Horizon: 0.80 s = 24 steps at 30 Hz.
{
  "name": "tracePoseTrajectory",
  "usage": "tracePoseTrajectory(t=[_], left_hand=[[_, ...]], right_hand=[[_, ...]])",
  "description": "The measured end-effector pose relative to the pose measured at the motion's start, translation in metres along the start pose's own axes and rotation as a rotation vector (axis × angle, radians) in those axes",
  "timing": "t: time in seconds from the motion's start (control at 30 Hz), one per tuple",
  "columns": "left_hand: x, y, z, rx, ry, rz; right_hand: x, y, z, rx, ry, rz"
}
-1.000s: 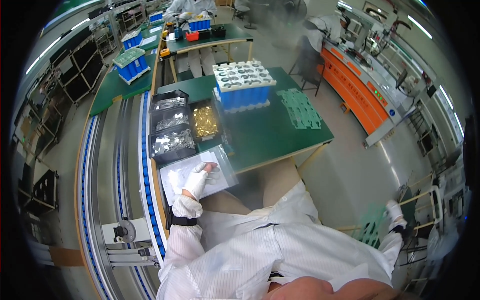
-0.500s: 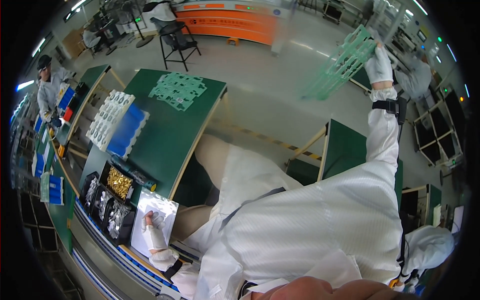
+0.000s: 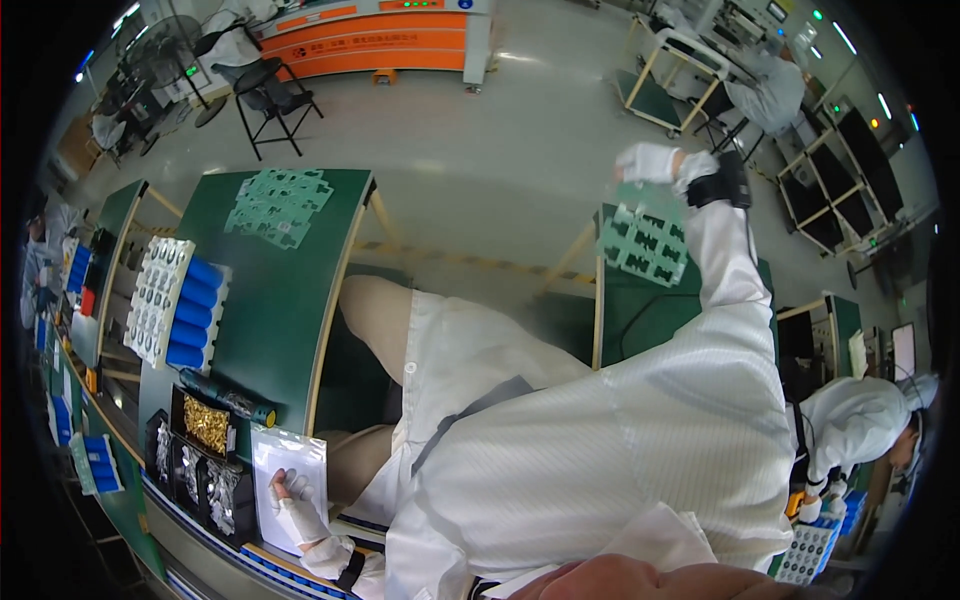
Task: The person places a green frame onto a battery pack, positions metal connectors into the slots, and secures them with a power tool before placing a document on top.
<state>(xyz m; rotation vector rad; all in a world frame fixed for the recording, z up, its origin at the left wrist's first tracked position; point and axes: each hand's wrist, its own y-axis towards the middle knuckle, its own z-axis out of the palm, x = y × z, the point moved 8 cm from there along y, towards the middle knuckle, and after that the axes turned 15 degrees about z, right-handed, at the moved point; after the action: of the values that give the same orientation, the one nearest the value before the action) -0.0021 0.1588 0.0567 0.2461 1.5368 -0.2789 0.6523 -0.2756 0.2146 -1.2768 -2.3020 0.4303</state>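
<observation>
Green panel showing over the second table, just below the right hand

Compared with half a second ago, the green slotted panel [image 3: 645, 243] is showing lower, no longer rising above the open floor; it is now sitting just below the right hand [image 3: 648, 163], over the second green table [image 3: 650, 335]; for the work in hand, this is likely bringing the panel to its resting place, though whether it is already lying on the tabletop or partly hanging, I cannot tell. The right hand is curling its fingers near the panel's upper end; whether they are gripping it, I cannot tell. The left hand [image 3: 295, 510] is staying on the white sheet in a clear sleeve [image 3: 290, 452]; its fingers are bending loosely, half spread, and holding nothing visible.

Just left of the left hand, black bins [image 3: 247, 495] are holding silver metal pieces [image 3: 222, 490]; ahead of those, another black bin [image 3: 178, 412] is holding brass-coloured pieces [image 3: 207, 424]; a dark power tool [image 3: 238, 401] is lying just past it. Farther ahead of the left hand, a white holder [image 3: 158, 300] is capping blue cylinders [image 3: 195, 315]; farthest from that hand, other green panels [image 3: 280, 205] are lying on the first green table [image 3: 270, 320].
</observation>
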Motion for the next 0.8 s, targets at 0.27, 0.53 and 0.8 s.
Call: tracePoseTrajectory(t=[0.27,0.53,0.8], left_hand=[[0.002,-0.002,-0.013,0.001,-0.026,0.000],[-0.003,0.001,0.001,0.017,0.147,0.055],[-0.020,-0.010,-0.004,-0.004,0.012,0.017]], right_hand=[[-0.084,0.045,0.136,0.188,-0.144,0.240],[0.215,-0.010,-0.006,-0.272,-0.003,-0.368],[0.613,-0.087,0.046,-0.334,-0.366,-1.068]])
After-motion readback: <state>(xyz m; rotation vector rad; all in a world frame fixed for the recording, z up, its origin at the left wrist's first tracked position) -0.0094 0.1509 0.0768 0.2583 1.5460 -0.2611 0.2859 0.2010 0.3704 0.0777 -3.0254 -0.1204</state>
